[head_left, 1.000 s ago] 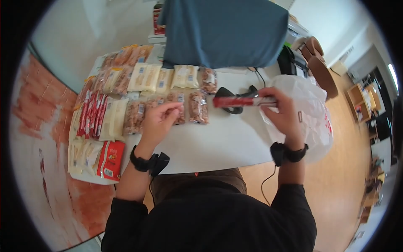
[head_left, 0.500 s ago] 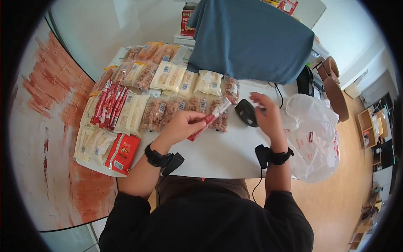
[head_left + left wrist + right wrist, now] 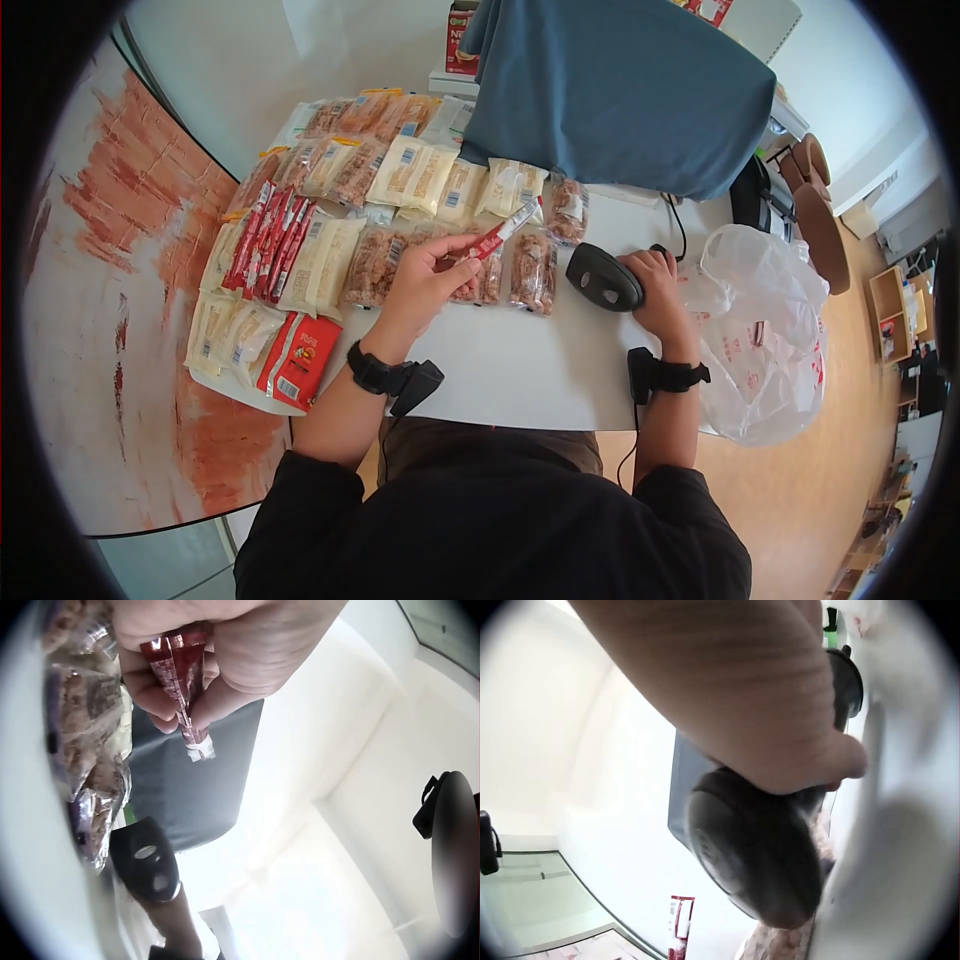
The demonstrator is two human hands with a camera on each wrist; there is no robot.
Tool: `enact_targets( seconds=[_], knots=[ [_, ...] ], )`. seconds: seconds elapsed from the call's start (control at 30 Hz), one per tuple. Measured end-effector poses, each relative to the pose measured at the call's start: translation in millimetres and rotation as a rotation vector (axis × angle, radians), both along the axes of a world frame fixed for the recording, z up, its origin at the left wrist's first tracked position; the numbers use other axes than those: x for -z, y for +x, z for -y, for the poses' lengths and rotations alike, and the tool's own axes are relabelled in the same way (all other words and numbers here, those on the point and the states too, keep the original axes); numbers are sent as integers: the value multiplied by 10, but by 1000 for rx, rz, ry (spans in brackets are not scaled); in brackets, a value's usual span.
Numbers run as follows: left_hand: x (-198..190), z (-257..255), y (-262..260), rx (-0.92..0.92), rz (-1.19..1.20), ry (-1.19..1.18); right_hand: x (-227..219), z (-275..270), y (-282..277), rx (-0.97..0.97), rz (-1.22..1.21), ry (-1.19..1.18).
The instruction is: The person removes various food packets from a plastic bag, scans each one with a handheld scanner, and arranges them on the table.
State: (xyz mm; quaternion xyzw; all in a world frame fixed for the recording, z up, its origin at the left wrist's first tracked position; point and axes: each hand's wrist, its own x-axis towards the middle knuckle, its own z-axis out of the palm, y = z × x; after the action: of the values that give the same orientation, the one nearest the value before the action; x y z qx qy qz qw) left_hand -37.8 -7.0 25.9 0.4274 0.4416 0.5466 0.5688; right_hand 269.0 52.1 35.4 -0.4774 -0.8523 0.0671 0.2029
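Note:
My left hand (image 3: pixel 420 285) pinches a slim red-and-white packet (image 3: pixel 500 234) between thumb and fingers, above the bags of brown snack pieces. The left wrist view shows the packet's red side (image 3: pixel 180 671) and crimped white end close up. My right hand (image 3: pixel 660 295) grips the handle of a black barcode scanner (image 3: pixel 605 278), its fingers curled round it. The rounded scanner head points left, towards the packet. In the right wrist view the scanner head (image 3: pixel 754 851) hangs under the hand, and the packet (image 3: pixel 681 922) stands farther off.
Rows of pale bags (image 3: pixel 410 172) and brown snack bags (image 3: pixel 533 272) cover the table's left and back. Several red stick packets (image 3: pixel 268 243) and a red bag (image 3: pixel 300 360) lie at left. A blue cloth (image 3: pixel 620 95) drapes at the back; a white plastic bag (image 3: pixel 765 370) sits right.
The red packet has passed from my right hand to my left, which now raises its white end. My right hand has taken hold of the scanner, and the view has shifted.

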Motion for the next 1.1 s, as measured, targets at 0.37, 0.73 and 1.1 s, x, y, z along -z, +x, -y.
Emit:
enact_targets(
  seconds=[0.37, 0.73, 1.1],
  knots=[
    [88, 10, 44, 76, -71, 39, -91, 79, -279, -104, -201, 267],
    [87, 21, 83, 112, -87, 28, -88, 94, -303, -83, -156, 280],
    [122, 14, 86, 117, -102, 37, -58, 84, -297, -87, -154, 279]
  ],
)
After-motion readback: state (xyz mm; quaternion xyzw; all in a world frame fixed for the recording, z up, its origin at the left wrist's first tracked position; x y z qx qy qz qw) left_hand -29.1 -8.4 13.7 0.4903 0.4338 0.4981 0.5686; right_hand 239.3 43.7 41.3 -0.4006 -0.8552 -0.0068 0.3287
